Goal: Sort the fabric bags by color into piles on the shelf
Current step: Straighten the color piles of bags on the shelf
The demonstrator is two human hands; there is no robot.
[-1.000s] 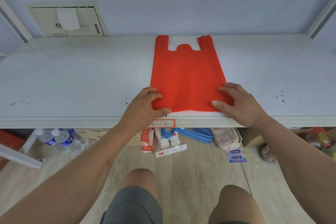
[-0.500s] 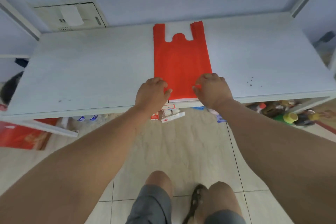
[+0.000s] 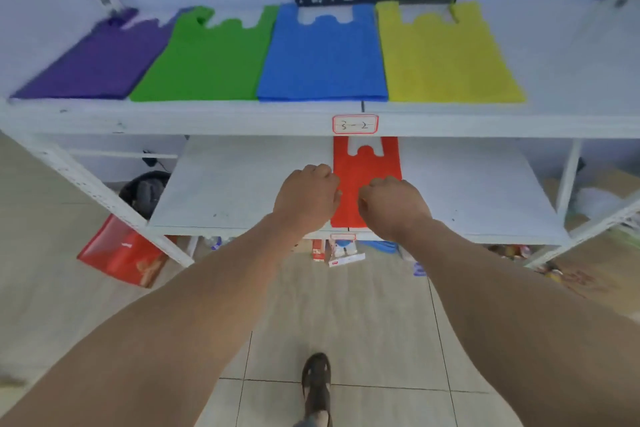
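Upper shelf (image 3: 207, 118), L to R, side by side w/ edges touching: purple bag pile (image 3: 100, 62), green (image 3: 207, 59), blue (image 3: 323, 55), yellow (image 3: 443, 55), all flat, handles twd wall. Red bag pile (image 3: 367, 163) lies flat on lower shelf (image 3: 478, 191), handles twd back, near end at front edge.

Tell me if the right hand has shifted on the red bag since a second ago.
Yes. The right hand moved inward from the red bag's right edge toward the left hand, fingers now curled.
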